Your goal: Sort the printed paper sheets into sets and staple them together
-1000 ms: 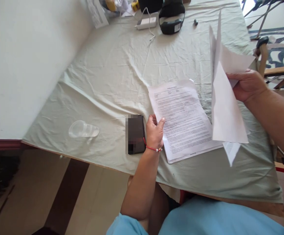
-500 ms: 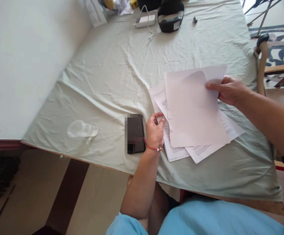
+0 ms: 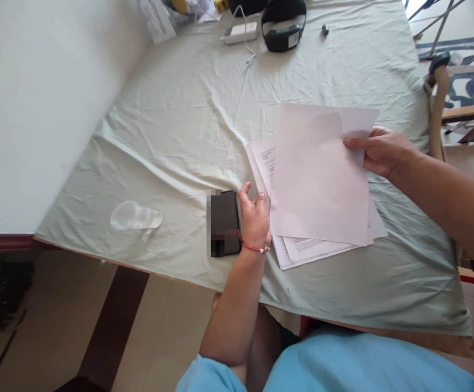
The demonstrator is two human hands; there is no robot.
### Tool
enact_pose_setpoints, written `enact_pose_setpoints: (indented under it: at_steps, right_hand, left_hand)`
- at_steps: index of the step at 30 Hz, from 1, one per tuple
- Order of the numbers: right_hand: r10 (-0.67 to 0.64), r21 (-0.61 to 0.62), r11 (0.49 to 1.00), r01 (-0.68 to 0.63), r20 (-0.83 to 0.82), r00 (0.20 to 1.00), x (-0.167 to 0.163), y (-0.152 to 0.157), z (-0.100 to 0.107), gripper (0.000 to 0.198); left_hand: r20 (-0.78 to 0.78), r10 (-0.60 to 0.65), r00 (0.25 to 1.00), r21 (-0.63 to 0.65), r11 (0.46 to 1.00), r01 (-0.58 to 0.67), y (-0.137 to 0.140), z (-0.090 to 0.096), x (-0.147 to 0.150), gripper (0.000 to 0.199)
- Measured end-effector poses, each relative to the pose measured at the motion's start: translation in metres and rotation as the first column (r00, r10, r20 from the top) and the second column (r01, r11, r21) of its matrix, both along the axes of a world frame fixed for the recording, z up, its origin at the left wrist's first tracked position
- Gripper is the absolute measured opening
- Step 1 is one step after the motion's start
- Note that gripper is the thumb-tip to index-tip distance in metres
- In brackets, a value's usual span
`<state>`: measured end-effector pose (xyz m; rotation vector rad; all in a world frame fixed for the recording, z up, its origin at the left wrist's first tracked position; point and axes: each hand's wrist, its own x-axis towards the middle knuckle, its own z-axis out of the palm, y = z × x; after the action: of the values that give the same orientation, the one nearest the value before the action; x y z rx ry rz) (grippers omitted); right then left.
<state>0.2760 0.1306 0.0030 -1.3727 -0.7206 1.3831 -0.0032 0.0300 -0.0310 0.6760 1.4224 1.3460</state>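
Blank-looking sheets of paper [image 3: 318, 179] are pinched at their upper right edge by my right hand [image 3: 386, 151], thumb on top. They lie over a loose stack of printed pages [image 3: 261, 158], whose text shows at the left and bottom edges. My left hand [image 3: 255, 218], with a red string bracelet at the wrist, is at the stack's left edge with fingers apart and nothing visible in them. Just left of that hand lies a dark phone [image 3: 225, 223], partly pixelated.
A clear plastic cup [image 3: 136, 216] lies on its side at the left. Along the back are a white adapter with a cable [image 3: 240, 34], a black headset [image 3: 283, 32] and a small dark object [image 3: 325, 30]. A wooden chair arm [image 3: 438, 109] stands at the right edge.
My left hand has opened and shifted slightly left, off the pages. The upper sheets have moved a little left and up, and the printed pages beneath sit more evenly.
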Motion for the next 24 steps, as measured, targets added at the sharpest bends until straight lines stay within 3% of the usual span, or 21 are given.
enact_pose_setpoints:
  at_steps: [6, 13, 24]
  right_hand:
    - [-0.035, -0.031, 0.999, 0.034, -0.024, 0.999, -0.013, -0.006, 0.009, 0.021]
    - [0.001, -0.104, 0.995, -0.003, -0.019, 1.0, -0.015, -0.007, 0.011, 0.023]
    - [0.043, -0.161, 0.986, -0.042, 0.005, 0.999, -0.015, -0.008, 0.006, 0.02]
  left_hand:
    - [0.127, -0.052, 0.991, -0.013, 0.998, 0.054, 0.003, 0.002, -0.002, 0.012]
    - [0.17, -0.178, 0.969, -0.039, 0.982, 0.187, 0.003, 0.011, -0.017, 0.021]
    - [0.214, -0.194, 0.957, 0.02, 0.981, 0.194, 0.006, 0.014, -0.017, 0.026]
